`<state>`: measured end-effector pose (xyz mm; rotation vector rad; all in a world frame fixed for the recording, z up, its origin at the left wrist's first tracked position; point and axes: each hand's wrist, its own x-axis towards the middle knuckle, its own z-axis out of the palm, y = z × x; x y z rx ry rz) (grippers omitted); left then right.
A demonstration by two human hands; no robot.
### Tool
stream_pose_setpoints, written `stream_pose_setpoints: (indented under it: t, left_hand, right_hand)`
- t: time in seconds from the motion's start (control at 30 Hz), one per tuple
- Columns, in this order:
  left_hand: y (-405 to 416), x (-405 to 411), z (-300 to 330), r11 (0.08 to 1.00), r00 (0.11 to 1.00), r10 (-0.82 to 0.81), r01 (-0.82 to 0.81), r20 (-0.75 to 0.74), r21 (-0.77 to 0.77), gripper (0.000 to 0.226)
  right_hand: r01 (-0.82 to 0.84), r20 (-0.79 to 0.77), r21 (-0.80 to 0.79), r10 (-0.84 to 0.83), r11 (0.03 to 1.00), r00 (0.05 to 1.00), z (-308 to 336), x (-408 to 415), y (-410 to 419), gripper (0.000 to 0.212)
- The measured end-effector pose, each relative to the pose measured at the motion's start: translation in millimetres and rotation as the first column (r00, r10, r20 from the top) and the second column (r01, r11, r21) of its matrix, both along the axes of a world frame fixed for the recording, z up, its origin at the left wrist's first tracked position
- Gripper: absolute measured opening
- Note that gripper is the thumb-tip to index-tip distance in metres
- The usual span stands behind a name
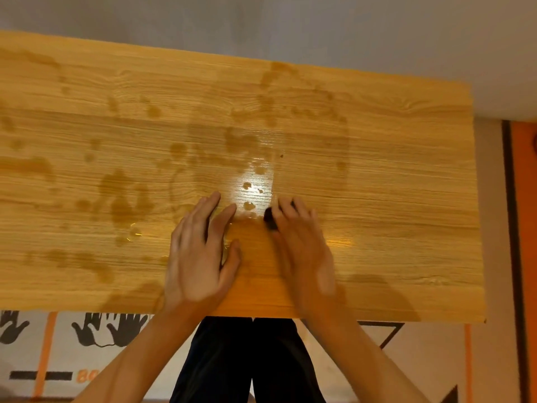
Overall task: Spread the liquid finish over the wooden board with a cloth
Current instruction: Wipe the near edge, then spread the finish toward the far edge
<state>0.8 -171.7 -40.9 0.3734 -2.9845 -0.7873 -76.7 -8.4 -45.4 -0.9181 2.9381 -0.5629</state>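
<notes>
A large wooden board (392, 170) with pale grain fills the view. Darker wet patches and droplets of liquid finish (122, 199) are scattered over its left and middle parts, and a glossy wet spot (252, 184) shines just beyond my fingers. My left hand (200, 251) lies flat on the board near its front edge, fingers straight. My right hand (302, 242) is beside it, blurred, its fingers bent over a small dark cloth (270, 219). Only the cloth's edge shows under the fingertips.
A plain grey wall (290, 24) runs behind the board's far edge. Below the front edge are my dark trousers (247, 362) and a floor sheet printed with black hand shapes (110, 330) and orange lines. An orange and black strip (520, 228) runs along the right.
</notes>
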Motion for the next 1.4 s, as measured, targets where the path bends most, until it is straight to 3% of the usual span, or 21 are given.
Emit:
stream_pose_setpoints:
  t: [0.13, 0.27, 0.33, 0.43, 0.53, 0.63, 0.73, 0.83, 0.87, 0.93, 1.07, 1.13, 1.23, 1.3, 1.4]
  left_hand:
    - [-11.2, -10.0, 6.2, 0.997, 0.996, -0.078, 0.079, -0.03, 0.006, 0.052]
    - [-27.9, -67.6, 8.6, 0.998, 0.996, -0.06, 0.061, -0.067, 0.002, 0.049]
    - [-39.3, -101.3, 3.5, 0.999, 0.996, -0.042, 0.04, -0.073, -0.022, 0.049]
    - [-54.4, -130.4, -6.1, 0.995, 0.994, -0.074, 0.068, -0.076, -0.075, 0.05]
    - [-59.7, -135.8, -11.0, 0.992, 0.992, -0.089, 0.08, -0.088, -0.1, 0.049]
    - [-58.6, -135.9, -11.4, 0.991, 0.992, -0.086, 0.076, -0.088, -0.107, 0.05]
    - [-57.0, -135.6, -9.8, 0.991, 0.995, -0.067, 0.058, -0.076, -0.12, 0.05]
    - [-55.3, -134.8, -8.3, 0.993, 0.996, -0.057, 0.05, -0.063, -0.107, 0.051]
    - [-55.3, -134.6, -8.5, 0.994, 0.997, -0.055, 0.049, -0.058, -0.099, 0.05]
    - [-55.6, -134.6, -8.9, 0.995, 0.997, -0.053, 0.049, -0.051, -0.082, 0.05]
    - [-55.4, -134.7, -9.8, 0.994, 0.996, -0.052, 0.046, -0.066, -0.096, 0.05]
    - [-55.8, -135.8, -9.4, 0.994, 0.997, -0.051, 0.045, -0.066, -0.098, 0.05]
    - [-55.4, -136.9, -8.7, 0.993, 0.996, -0.047, 0.038, -0.075, -0.116, 0.05]
    - [-54.8, -136.8, -9.5, 0.99, 0.994, -0.054, 0.042, -0.091, -0.132, 0.05]
    - [-54.8, -134.8, -13.1, 0.983, 0.987, -0.076, 0.051, -0.142, -0.174, 0.048]
  right_hand:
    - [0.255, 0.096, -0.157, -0.242, 0.954, 0.965, 1.5, -76.2, -48.7, 0.036]
    - [0.138, 0.094, -0.201, -0.121, 0.97, 0.988, 6.2, -78.4, -31.9, 0.034]
    - [0.164, 0.113, -0.209, -0.143, 0.964, 0.983, 11.7, -73.6, 4.9, 0.035]
    - [0.444, 0.187, -0.202, -0.411, 0.873, 0.892, 21.6, -68.6, 59.5, 0.036]
    - [0.638, 0.169, -0.216, -0.615, 0.739, 0.77, 21.8, -70.7, 54.2, 0.036]
    - [0.559, 0.13, -0.226, -0.545, 0.797, 0.829, 8.1, -73.2, -4.8, 0.036]
    - [0.319, -0.003, -0.218, -0.327, 0.922, 0.945, -2.7, -68.3, -65.2, 0.033]
    - [0.096, -0.094, -0.128, -0.109, 0.987, 0.99, 3.9, -80.7, -51.2, 0.043]
    - [0.115, -0.053, -0.133, -0.123, 0.984, 0.991, 7.4, -87.4, -31.3, 0.044]
    - [0.303, 0.068, -0.177, -0.296, 0.936, 0.953, 12.1, -100.5, 15.4, 0.036]
    - [0.665, 0.149, -0.202, -0.648, 0.72, 0.747, 18.6, -116.8, 26.5, 0.038]
    - [0.627, 0.141, -0.212, -0.611, 0.75, 0.779, 17.4, -113.0, -20.0, 0.038]
    - [0.377, 0.022, -0.202, -0.381, 0.904, 0.924, 6.6, -97.2, -80.3, 0.034]
    - [0.254, -0.046, -0.14, -0.263, 0.957, 0.964, 5.3, -100.2, -74.7, 0.035]
    - [0.329, 0.097, -0.136, -0.318, 0.934, 0.943, 12.3, -110.8, -17.4, 0.037]
